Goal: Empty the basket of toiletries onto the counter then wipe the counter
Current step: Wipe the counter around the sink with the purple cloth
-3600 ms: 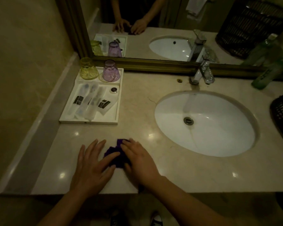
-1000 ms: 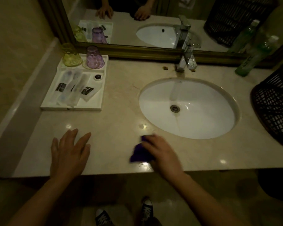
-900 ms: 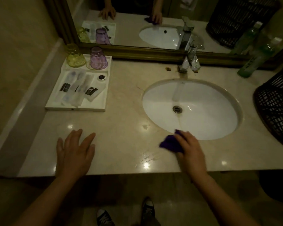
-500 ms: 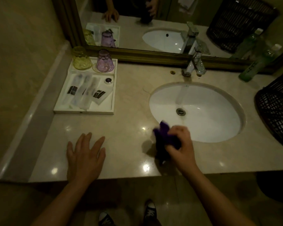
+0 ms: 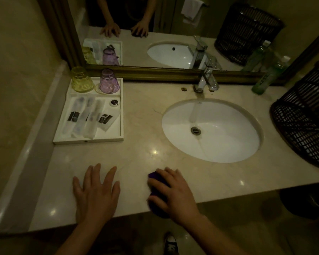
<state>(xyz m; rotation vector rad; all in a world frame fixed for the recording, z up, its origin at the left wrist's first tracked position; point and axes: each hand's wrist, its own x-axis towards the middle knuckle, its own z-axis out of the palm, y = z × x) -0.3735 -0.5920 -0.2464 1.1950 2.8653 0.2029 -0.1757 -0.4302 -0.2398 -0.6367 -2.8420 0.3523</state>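
Note:
My right hand (image 5: 173, 194) presses a dark purple cloth (image 5: 153, 176) flat on the beige marble counter (image 5: 142, 115), near the front edge and left of the sink. Most of the cloth is hidden under the palm; a bit hangs over the counter edge. My left hand (image 5: 96, 194) lies flat on the counter beside it, fingers spread, holding nothing. A dark woven basket (image 5: 306, 116) stands at the right end of the counter. Wrapped toiletries (image 5: 87, 116) lie in a white tray (image 5: 88, 141) at the left.
A white oval sink (image 5: 226, 142) with a chrome tap (image 5: 206, 80) fills the middle right. A yellow glass (image 5: 80, 80) and a purple glass (image 5: 108, 81) stand upside down at the tray's back. A green bottle (image 5: 267, 76) stands by the mirror (image 5: 155, 30).
My right hand lifted the purple cloth near the sink rim, then brought it down and left onto the counter's front edge. My left hand stayed flat on the counter.

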